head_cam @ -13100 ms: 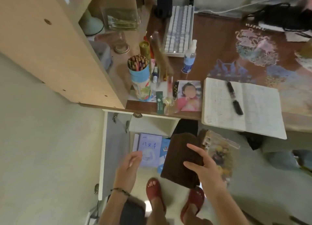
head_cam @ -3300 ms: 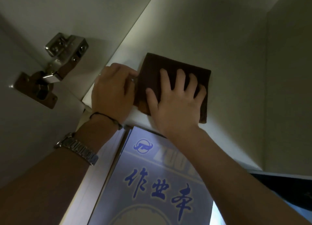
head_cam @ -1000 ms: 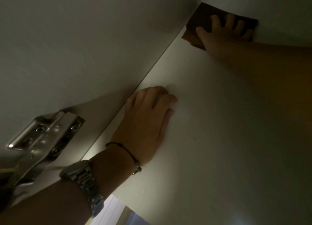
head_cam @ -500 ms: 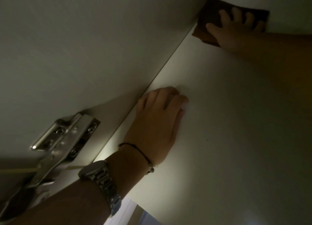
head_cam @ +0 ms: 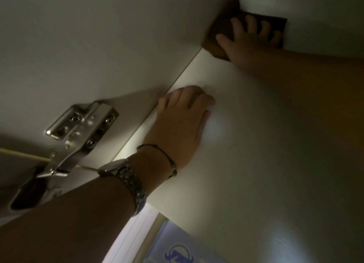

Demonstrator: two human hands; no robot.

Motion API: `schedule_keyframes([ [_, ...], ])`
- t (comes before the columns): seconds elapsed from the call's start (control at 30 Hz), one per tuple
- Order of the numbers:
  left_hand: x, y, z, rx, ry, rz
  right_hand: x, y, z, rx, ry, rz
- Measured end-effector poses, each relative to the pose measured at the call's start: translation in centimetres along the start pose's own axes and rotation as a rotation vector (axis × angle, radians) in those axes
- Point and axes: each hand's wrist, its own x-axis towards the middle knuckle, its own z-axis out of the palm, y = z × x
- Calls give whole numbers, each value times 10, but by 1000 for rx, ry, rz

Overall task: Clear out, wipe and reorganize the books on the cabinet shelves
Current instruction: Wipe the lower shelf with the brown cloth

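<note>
I look into a dim white cabinet. Its bare shelf board [head_cam: 256, 144] fills the middle of the head view. My right hand [head_cam: 248, 44] lies flat, fingers spread, pressing a folded brown cloth [head_cam: 222, 28] into the far left corner where the shelf meets the side wall. My left hand [head_cam: 181, 124] rests palm down on the shelf by the left wall, fingers loosely together and holding nothing; a watch and a thin bracelet sit on that wrist. A light-blue book cover [head_cam: 177, 249] with a blue logo shows below the shelf's front edge.
The cabinet's left side wall [head_cam: 98, 36] rises at the left. A metal door hinge [head_cam: 78, 130] is bolted to it near the front, close to my left forearm. The back wall is at the top right.
Since 3.3 s ago my right hand has pushed the cloth from the shelf's front edge to the far corner. In the last second both hands stay nearly in place; the view shifts slightly.
</note>
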Motion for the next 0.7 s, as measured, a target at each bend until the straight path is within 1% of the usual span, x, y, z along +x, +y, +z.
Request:
schedule_keyframes([
  [0.2,0,1,-1,-32,48,-5,-37,-19,2,26,-52,-5],
  [0.33,1,3,-2,18,138,17,-67,-30,3,75,-82,5],
  [0.4,0,4,-4,45,199,18,-78,-36,-1,185,-83,16],
  [0.43,0,5,-6,44,224,9,-82,-38,-6,320,-72,34],
  [0.5,-2,7,-8,43,259,-5,-95,-36,-15,734,8,93],
  [0.53,-2,7,-8,47,270,-9,-106,-32,-19,914,83,117],
  [0.57,-3,7,-8,53,275,-11,-120,-26,-22,1012,172,140],
  [0.6,-3,7,-7,59,276,-9,-135,-18,-21,1040,244,155],
  [0.63,-2,7,-6,63,274,3,-150,-9,-17,1001,295,156],
  [0.7,0,5,-5,68,247,52,-173,8,-9,783,352,130],
])
